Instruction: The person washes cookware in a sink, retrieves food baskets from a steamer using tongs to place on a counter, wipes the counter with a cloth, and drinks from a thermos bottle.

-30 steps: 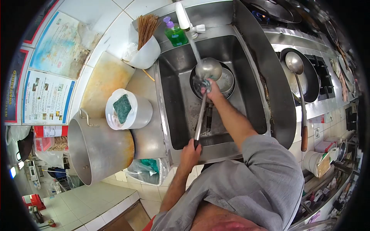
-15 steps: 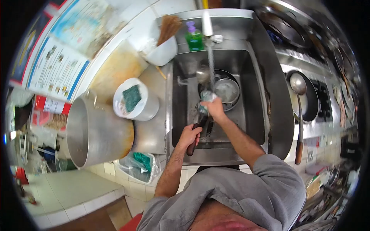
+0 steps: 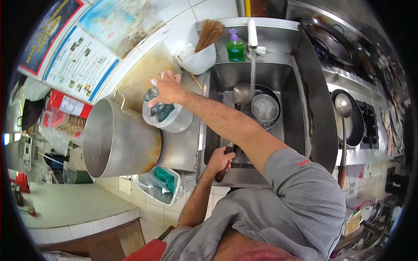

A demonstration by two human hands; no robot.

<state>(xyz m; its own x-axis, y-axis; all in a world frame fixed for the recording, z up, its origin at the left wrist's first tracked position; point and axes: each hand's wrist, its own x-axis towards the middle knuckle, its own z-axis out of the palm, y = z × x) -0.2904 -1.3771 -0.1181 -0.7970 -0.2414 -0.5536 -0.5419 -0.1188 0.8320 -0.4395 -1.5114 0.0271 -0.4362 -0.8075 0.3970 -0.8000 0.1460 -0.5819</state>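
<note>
My left hand (image 3: 221,159) is closed around the dark handle of a ladle (image 3: 242,93), whose round metal bowl lies in the sink near the running water. My right hand (image 3: 167,89) reaches across to a white bucket (image 3: 180,121) left of the sink, its fingers spread over the opening. Just under those fingers is a wet greyish scrubber (image 3: 151,94), and a dark green scouring pad (image 3: 163,112) lies in the bucket. Inside the sink (image 3: 285,143), a small round pan (image 3: 264,108) with cloudy water sits in a black frying pan (image 3: 275,93).
Water runs from the white faucet (image 3: 252,32). A green soap bottle (image 3: 235,48) stands on the sink's back ledge. To the left is a large metal pot (image 3: 124,143), above a lined bin (image 3: 174,195). A long spoon (image 3: 344,108) rests in a pan on the right.
My right hand has moved left from the sink to the white bucket and its fingers have spread from the scrubber. My left hand still grips the ladle's handle.
</note>
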